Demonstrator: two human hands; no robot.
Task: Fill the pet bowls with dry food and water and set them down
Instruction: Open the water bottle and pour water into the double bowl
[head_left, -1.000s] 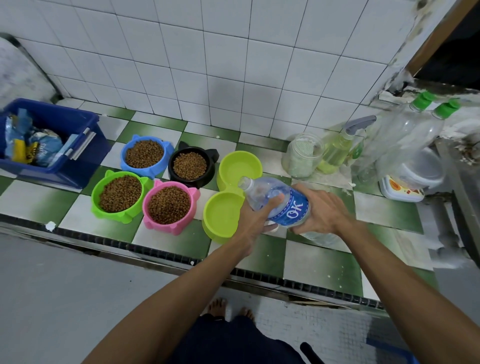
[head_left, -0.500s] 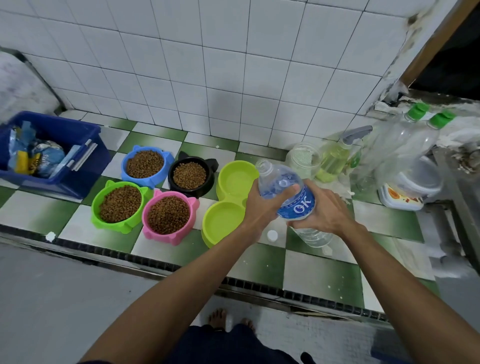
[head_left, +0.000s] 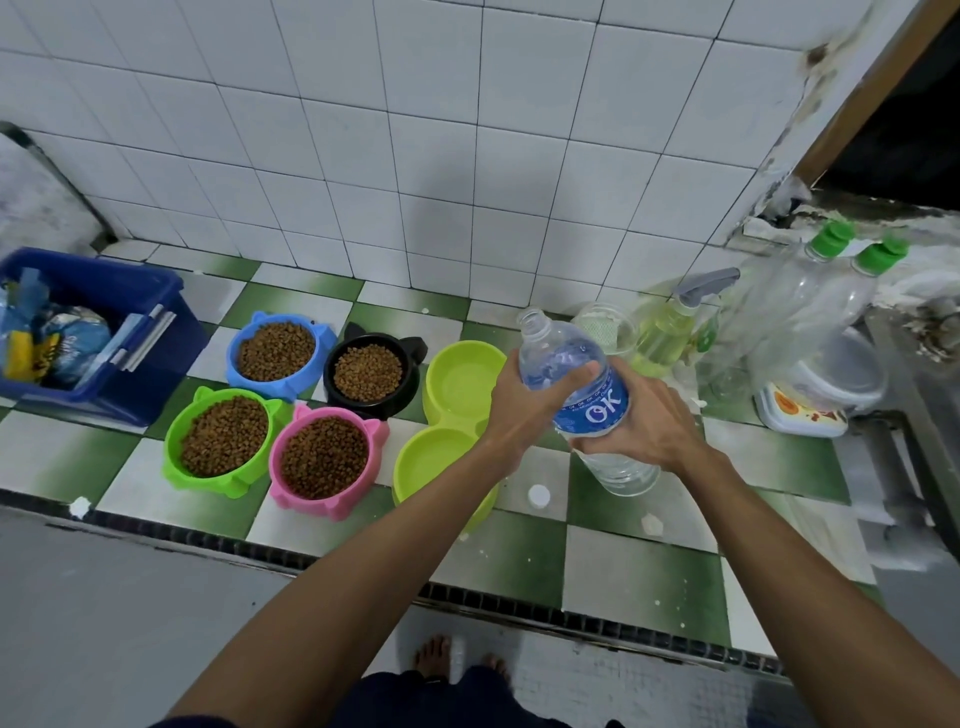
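Green-checked ledge (head_left: 644, 577): left hand (head_left: 524, 410), right hand (head_left: 649, 426) both grip uncapped water bottle (head_left: 576, 384).

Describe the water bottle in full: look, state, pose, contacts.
The water bottle is clear plastic with a blue label reading "OK" in white. Its cap is off and the mouth is open. It is held above the tiled ledge, tilted with the neck up and to the left, near the far cup of the yellow-green double bowl. Water shows inside. The left hand grips its upper body and the right hand grips it at the label. The base hangs free, touching nothing.
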